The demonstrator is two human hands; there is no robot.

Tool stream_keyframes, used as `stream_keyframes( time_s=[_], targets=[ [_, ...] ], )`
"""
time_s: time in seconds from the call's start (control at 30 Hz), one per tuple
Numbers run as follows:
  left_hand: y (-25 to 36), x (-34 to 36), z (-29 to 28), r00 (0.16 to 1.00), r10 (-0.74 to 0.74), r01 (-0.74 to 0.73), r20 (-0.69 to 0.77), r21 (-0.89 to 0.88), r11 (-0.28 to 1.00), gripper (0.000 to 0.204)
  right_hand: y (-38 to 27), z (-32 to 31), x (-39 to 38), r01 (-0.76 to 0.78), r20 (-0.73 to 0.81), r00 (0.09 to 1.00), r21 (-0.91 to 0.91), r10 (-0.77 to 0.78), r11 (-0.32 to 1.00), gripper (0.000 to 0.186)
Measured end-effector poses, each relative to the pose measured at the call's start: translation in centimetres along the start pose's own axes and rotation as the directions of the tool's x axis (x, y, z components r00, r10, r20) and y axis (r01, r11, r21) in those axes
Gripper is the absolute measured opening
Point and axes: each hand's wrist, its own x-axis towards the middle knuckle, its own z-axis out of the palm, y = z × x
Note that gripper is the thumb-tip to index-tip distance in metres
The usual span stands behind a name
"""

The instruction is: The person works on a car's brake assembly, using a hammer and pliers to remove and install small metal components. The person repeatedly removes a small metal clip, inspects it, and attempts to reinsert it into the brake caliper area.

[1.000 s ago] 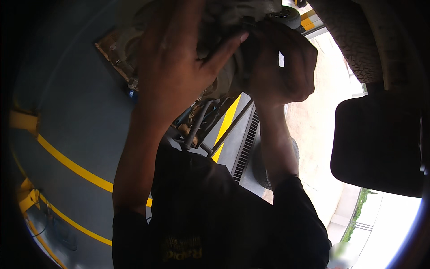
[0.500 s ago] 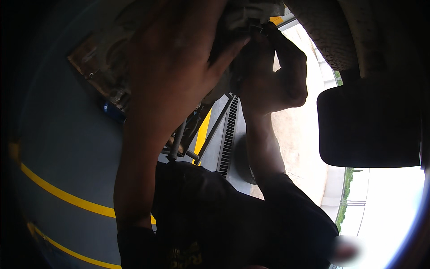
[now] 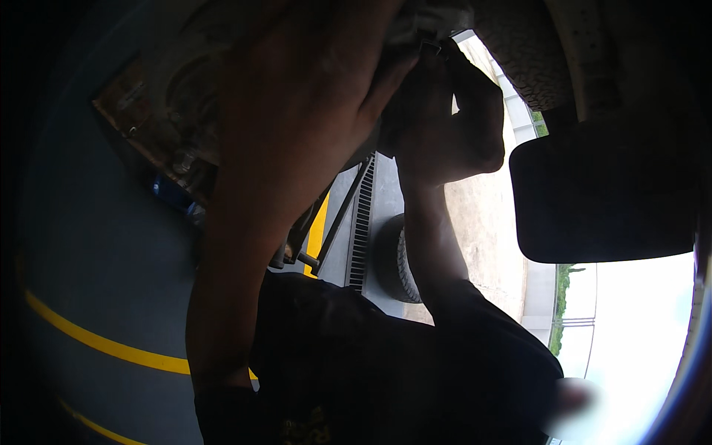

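Both arms reach up to the underside of a vehicle, where a greyish part (image 3: pixel 437 16) hangs in deep shade. My right hand (image 3: pixel 449 122) is closed, thumb and forefinger bent together beside a small dark piece with a pale, angular edge (image 3: pixel 429 48). What it is, I cannot make out. From the left, my left hand (image 3: pixel 315 89) comes up against the same spot, its thumb pointing at that piece and close to my right fingertips. The other left fingers are lost in the dark at the top.
A treaded tyre (image 3: pixel 523 55) sits at upper right, with a black mud flap (image 3: pixel 604 200) below it. Another tyre (image 3: pixel 397 259) rests by a floor drain grate (image 3: pixel 361 222). At left are a brown, worn board-like thing (image 3: pixel 122 100) and a blue object (image 3: pixel 172 194).
The view has shifted slightly, so the tyre on the floor shows more and the mud flap sits a little further left. Both hands keep nearly the same pose at the shaded part.
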Motion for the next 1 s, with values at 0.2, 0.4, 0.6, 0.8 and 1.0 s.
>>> stream_keyframes(
  time_s=[0.2, 0.4, 0.6, 0.8, 1.0],
  targets=[
    [0.3, 0.1, -0.1, 1.000, -0.014, 0.014, 0.008, -0.019, 1.000, 0.041, 0.4, 0.0, 0.6, 0.090, 0.002, 0.996, -0.040, -0.090, 0.995, 0.019],
    [0.1, -0.5, 0.2, 0.997, 0.066, -0.067, 0.035, 0.015, 0.998, 0.044, 2.0, -0.8, 0.9, 0.248, 0.033, 0.968, 0.034, -0.249, 0.968, 0.026],
    [5.8, -5.8, -6.0, 0.882, -0.304, 0.424, 0.360, -0.327, 0.844, 0.035, -3.5, -8.0, -2.8, -0.496, 0.358, 0.868, 0.615, 0.343, 0.613, 0.027],
    [13.8, -13.9, -13.7, 0.256, -0.776, 0.956, 0.577, -0.270, 0.115, 0.020, -13.7, -15.3, -10.7, -0.892, 0.793, 0.440, 0.441, 0.422, 0.101, 0.025],
    [12.7, -14.3, -14.4, 0.120, -0.870, 0.992, 0.479, -0.032, 0.120, 0.018, -11.6, -14.1, -17.7, -0.986, 0.877, 0.115, 0.042, 0.466, 0.164, 0.016]
  ],
)
